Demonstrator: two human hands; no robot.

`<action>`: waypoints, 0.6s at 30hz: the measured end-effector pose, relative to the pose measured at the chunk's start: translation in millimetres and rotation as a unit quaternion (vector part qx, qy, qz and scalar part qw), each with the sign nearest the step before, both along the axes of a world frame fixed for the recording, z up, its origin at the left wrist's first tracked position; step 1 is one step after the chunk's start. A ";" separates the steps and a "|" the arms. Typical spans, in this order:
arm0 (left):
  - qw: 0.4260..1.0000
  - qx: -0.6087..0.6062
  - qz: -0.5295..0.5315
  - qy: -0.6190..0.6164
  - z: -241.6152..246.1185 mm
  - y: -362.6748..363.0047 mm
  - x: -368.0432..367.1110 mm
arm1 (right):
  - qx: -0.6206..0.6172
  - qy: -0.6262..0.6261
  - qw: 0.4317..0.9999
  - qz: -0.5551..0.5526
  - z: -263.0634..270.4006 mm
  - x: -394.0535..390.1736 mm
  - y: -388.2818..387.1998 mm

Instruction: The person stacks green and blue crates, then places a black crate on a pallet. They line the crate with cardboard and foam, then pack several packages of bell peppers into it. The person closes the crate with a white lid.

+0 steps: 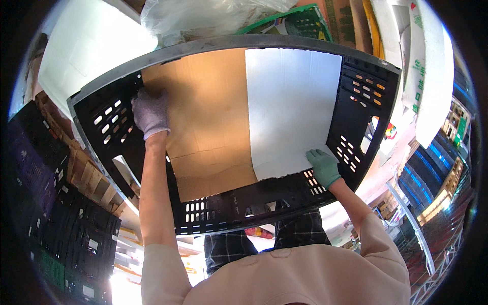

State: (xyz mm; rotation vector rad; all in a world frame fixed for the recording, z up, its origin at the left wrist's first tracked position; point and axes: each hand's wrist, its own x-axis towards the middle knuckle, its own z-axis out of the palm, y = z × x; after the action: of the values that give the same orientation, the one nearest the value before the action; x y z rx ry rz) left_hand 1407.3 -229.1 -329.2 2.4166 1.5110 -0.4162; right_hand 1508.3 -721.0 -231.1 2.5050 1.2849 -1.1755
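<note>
A black plastic crate (236,202) with slotted walls lies before me, seen from above. Inside it, a brown cardboard sheet (213,114) covers the left part and a white sheet (293,99), apparently cardboard, covers the right. Both bend up at the side nearest me. My left hand (151,111), in a greyish-purple glove, is at the brown sheet's left edge; its fingers are shaded and partly hidden. My right hand (324,167), in a green glove, rests with extended fingers on the near right corner of the white sheet, by the crate's slotted wall.
Beyond the crate are clear plastic film (206,17) and a green crate (305,24). White foam-like boxes stand at far left (99,45) and right (431,76), the right one bearing writing. Stacked dark crates (76,225) are at lower left, more crates (423,171) at right.
</note>
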 end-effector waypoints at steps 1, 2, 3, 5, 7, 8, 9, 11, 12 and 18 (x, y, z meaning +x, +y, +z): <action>1.000 -0.006 -0.002 -0.019 2.2 0.8 2.1 | 0.026 -0.017 0.999 0.012 -0.3 -0.2 1.2; 1.000 -0.016 -0.003 -0.009 4.4 1.6 3.7 | 0.018 -0.016 1.000 0.003 0.2 0.3 1.4; 1.000 -0.025 -0.004 0.001 5.8 2.0 4.7 | 0.016 -0.015 1.000 -0.001 -0.3 -0.2 2.3; 0.999 -0.017 0.022 -0.030 7.2 1.9 3.5 | 0.017 -0.027 0.999 0.006 -0.6 -0.7 2.6; 0.999 -0.019 0.038 -0.033 5.2 2.7 0.4 | -0.005 -0.008 1.000 -0.007 -0.9 -0.6 1.8; 0.999 -0.025 0.041 -0.022 3.1 5.6 -0.5 | 0.005 -0.011 1.000 -0.006 -1.2 -0.9 1.2; 0.999 -0.004 0.027 -0.027 1.3 9.4 -1.4 | -0.002 -0.006 1.000 -0.009 -1.3 -0.7 0.3; 0.998 -0.022 -0.053 0.001 -1.9 15.5 -1.0 | 0.030 -0.019 0.999 0.000 -2.8 0.1 -0.6; 0.995 -0.016 -0.101 0.009 -0.7 20.1 -1.8 | 0.032 -0.029 0.999 0.015 -3.7 -0.2 -0.6; 0.995 -0.077 0.064 0.009 15.6 26.3 6.3 | -0.003 -0.032 0.999 0.022 -7.5 -1.3 -1.8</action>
State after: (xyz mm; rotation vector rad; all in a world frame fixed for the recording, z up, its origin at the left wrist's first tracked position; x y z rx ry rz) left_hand 1413.6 -202.8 -313.6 2.1922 1.5692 -0.5086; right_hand 1507.0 -722.8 -238.7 2.4758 1.3110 -1.0780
